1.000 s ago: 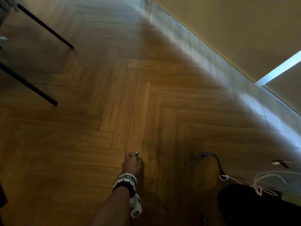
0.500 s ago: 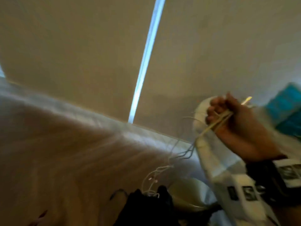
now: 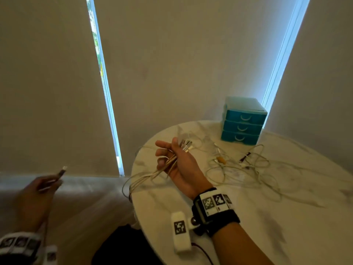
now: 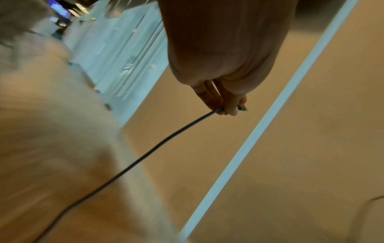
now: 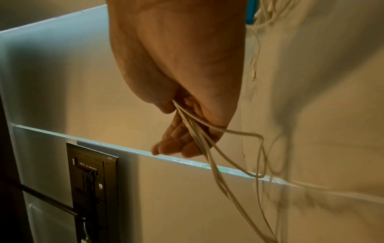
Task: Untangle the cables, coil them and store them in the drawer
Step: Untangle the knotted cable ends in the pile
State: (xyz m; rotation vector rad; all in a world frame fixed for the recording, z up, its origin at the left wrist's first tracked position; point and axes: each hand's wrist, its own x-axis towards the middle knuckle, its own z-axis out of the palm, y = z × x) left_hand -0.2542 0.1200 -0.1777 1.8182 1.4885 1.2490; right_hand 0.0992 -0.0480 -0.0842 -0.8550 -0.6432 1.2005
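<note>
My right hand [image 3: 172,159] is raised palm-up over the left edge of the round marble table [image 3: 267,217], thumb and palm holding a bunch of white cable loops [image 3: 152,174] that hang off the table edge; the same white cable loops [image 5: 199,134] run through that right hand [image 5: 182,131]. My left hand [image 3: 41,190] is low at the left and blurred, pinching the plug end of a dark cable [image 3: 62,171]. The dark cable [image 4: 158,144] trails down from the left hand [image 4: 224,105]. A tangle of white cables [image 3: 240,165] lies on the table. The blue drawer unit [image 3: 242,121] stands behind, all drawers closed.
Beige roller blinds [image 3: 172,64] with bright gaps [image 3: 103,83] fill the background. A dark shape [image 3: 124,245] sits below the table edge at the bottom. A black wall panel [image 5: 93,189] shows in the right wrist view.
My view swung up from the wooden floor to the table. The left hand, which pinched a plug at the floor, has risen with the dark cable. The right hand with the white loops came into view.
</note>
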